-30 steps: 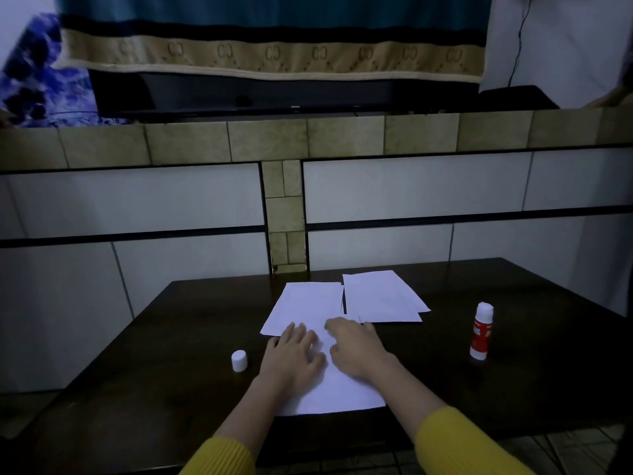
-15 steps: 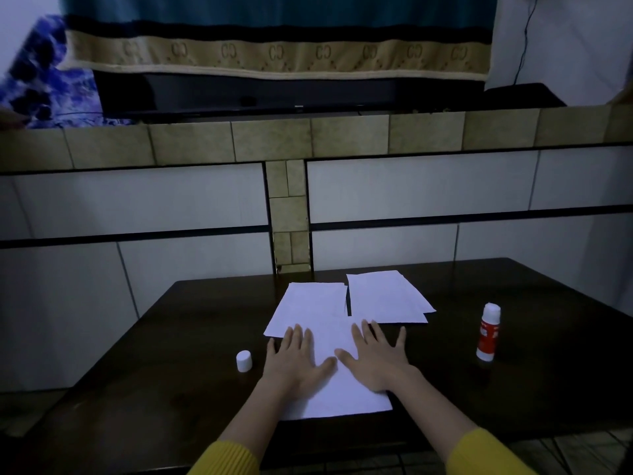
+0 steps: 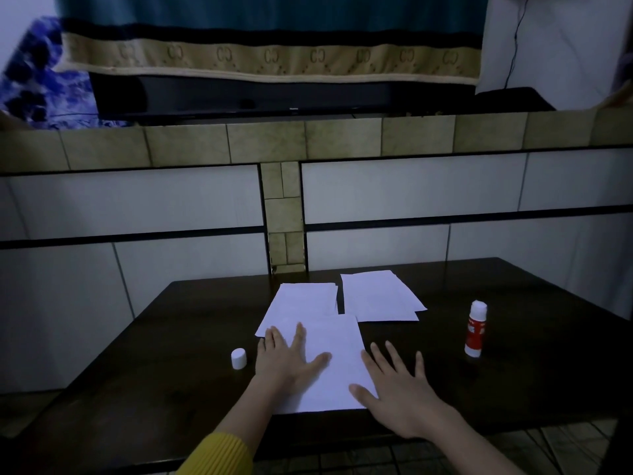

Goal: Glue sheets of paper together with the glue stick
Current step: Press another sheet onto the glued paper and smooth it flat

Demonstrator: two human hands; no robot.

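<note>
Since half a second ago, my right hand (image 3: 402,394) has slid off to the right: it lay flat on the front sheet (image 3: 334,363) beside the other hand, and now it is mostly over the dark table (image 3: 154,382), with only the thumb touching the sheet's right edge near the front corner. Its fingers are spread wide and it holds nothing. My left hand (image 3: 286,359) lies palm down on the left part of the same sheet, fingers spread too, gripping nothing, the yellow sleeve (image 3: 219,455) showing at the wrist. That sheet overlaps the near end of a second sheet (image 3: 301,301) lying behind it. To the right of that one, just apart from it, sits a small pile of paper (image 3: 378,296), its edges not squared. A white cap (image 3: 238,358) stands on the table just left of my left hand. Well off to the right the glue stick (image 3: 475,329) stands upright and uncapped, away from both hands.
</note>
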